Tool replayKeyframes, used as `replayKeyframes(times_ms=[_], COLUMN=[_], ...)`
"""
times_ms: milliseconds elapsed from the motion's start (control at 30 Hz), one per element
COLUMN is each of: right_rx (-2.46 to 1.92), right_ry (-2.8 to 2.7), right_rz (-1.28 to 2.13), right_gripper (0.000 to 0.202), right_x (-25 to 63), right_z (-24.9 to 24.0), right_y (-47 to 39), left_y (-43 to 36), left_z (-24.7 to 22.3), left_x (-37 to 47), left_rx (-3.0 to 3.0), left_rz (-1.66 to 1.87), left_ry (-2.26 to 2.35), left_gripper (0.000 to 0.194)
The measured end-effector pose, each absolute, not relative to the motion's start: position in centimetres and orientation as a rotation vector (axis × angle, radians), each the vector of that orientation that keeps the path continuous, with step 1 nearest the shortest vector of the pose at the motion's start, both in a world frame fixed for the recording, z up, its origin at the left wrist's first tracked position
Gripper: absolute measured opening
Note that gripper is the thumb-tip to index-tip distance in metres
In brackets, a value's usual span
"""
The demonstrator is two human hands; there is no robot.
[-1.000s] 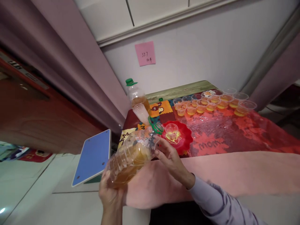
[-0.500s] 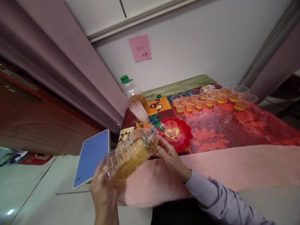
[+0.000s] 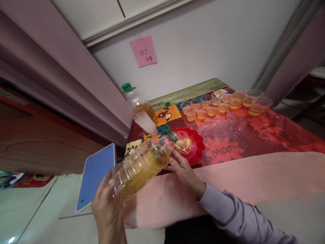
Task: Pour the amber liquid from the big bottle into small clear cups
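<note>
A large clear plastic bottle [image 3: 142, 166] of yellow liquid lies tilted in my two hands, its neck toward the red scalloped plate [image 3: 199, 149]. My left hand [image 3: 106, 200] is wrapped round its base end. My right hand [image 3: 181, 169] holds the bottle near its shoulder, fingers partly hidden underneath. A green plastic piece [image 3: 172, 135] shows at the neck. On the plate, by the bottle's mouth, stands a clear plastic cup [image 3: 181, 138]. Whether liquid is flowing into it, I cannot tell.
A second bottle [image 3: 142, 107] with a green cap stands behind, beside a leaning stack of cups [image 3: 146, 122]. Several cups of yellow liquid [image 3: 223, 103] stand in rows at the back right. A small green cap [image 3: 167, 104] lies near the wall. A blue board [image 3: 98, 176] is at the left.
The bottle's neck end has tipped slightly lower, and the liquid now reaches further into its shoulder. Both hands keep their hold. The whole view has shifted a little.
</note>
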State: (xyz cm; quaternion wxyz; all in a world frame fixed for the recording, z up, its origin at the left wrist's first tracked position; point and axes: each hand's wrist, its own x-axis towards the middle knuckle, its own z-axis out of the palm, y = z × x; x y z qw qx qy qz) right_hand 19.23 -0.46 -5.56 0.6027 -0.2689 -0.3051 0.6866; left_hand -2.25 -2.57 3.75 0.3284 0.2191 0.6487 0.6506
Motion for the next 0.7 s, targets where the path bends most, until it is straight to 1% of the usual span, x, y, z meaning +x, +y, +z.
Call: replayKeyframes(times_ms=[133,367,533,700], right_rx=[-0.602,-0.597,-0.583,-0.580], right_ry=[-0.701,-0.679,-0.667,-0.669], right_rz=[1.603,1.611,1.619,1.610], right_gripper=[0.061,0.062,0.059,0.059], right_x=[19.19,19.09,19.09,19.14], right_z=[-5.55,-5.60,-5.59,-5.43], right_y=[-0.47,-0.47,-0.47,-0.47], left_y=[-2.75,-2.74,-2.37,-2.41], left_z=[3.89,4.42,4.58,4.69], left_x=[-2.38,-2.21,-2.16,-1.87], left_rx=[0.608,0.699,0.676,0.700], left_rz=[1.678,1.700,1.687,1.685], left_ry=[1.734,1.727,1.723,1.734], left_gripper=[0.052,0.047,0.052,0.051])
